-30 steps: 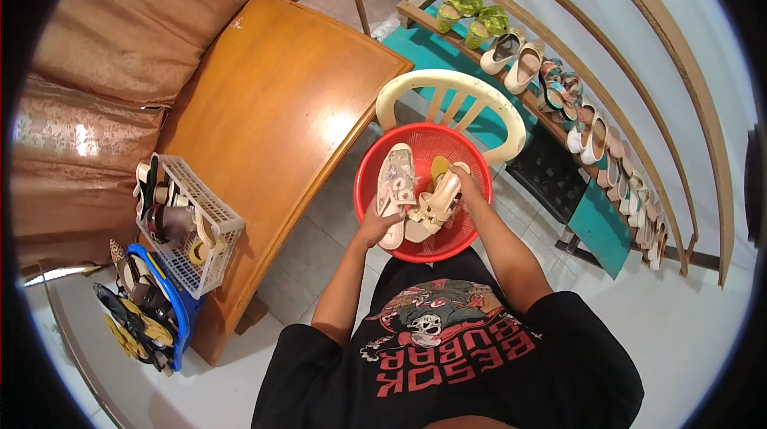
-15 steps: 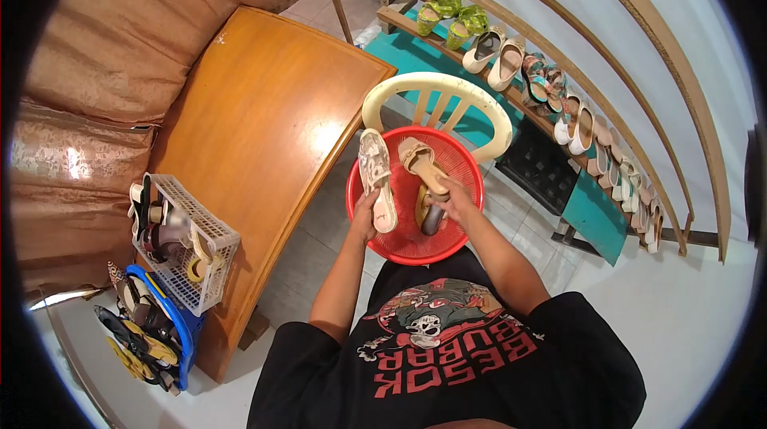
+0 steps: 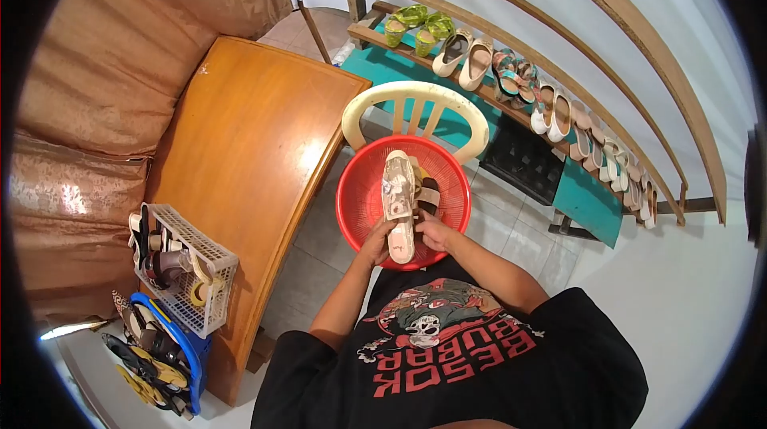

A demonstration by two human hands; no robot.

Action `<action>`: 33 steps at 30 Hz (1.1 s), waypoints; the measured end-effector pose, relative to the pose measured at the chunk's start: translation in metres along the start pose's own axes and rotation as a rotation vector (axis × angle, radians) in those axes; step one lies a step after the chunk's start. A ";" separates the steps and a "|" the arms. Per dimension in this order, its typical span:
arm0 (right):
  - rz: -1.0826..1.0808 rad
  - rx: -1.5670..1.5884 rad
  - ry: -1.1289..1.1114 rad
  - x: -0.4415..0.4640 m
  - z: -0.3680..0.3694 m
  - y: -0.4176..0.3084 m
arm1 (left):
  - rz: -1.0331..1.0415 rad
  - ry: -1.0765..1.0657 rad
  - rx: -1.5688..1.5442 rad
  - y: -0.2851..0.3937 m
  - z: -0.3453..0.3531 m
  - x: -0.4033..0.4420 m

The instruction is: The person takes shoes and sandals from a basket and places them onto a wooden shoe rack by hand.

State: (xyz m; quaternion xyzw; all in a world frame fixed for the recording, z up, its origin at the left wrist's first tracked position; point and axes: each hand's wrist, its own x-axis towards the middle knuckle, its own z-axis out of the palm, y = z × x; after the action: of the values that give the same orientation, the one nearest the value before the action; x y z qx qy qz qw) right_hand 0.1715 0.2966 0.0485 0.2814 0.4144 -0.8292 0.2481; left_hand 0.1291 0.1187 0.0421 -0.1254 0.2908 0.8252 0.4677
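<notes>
My left hand (image 3: 375,242) grips a pale slide sandal (image 3: 398,189) with a floral-patterned upper, its toe pointing away from me, over a red plastic basket (image 3: 348,225). Close beside it on the right, my right hand (image 3: 434,232) is closed near the heel. A second beige slide appears to be in that hand, mostly hidden behind the floral one, with only a bit of its edge showing. Inside the basket, a dark brown sandal (image 3: 429,196) is partly visible. The basket sits on a cream plastic chair (image 3: 415,91).
A wooden table (image 3: 240,125) stands on the left. On it is a white plastic crate (image 3: 209,249) of shoes, with a blue basket (image 3: 196,353) of footwear nearby. Pairs of shoes line a wooden rack (image 3: 479,89) above a teal bench (image 3: 587,201) at right, beside a black crate (image 3: 521,161).
Both hands have come together, bringing the floral slide to the right and lower, over the beige slide, which is now mostly covered. The view has shifted slightly.
</notes>
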 end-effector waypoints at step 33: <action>-0.153 -0.502 -0.400 -0.018 -0.068 -0.072 | 0.578 0.586 0.413 -0.065 0.099 0.024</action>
State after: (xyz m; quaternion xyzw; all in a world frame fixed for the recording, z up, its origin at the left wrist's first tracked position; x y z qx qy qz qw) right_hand 0.1556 0.3944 0.0664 0.0110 0.5689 -0.7562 0.3231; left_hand 0.1773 0.2201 0.0859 -0.1713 0.5921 0.7763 0.1316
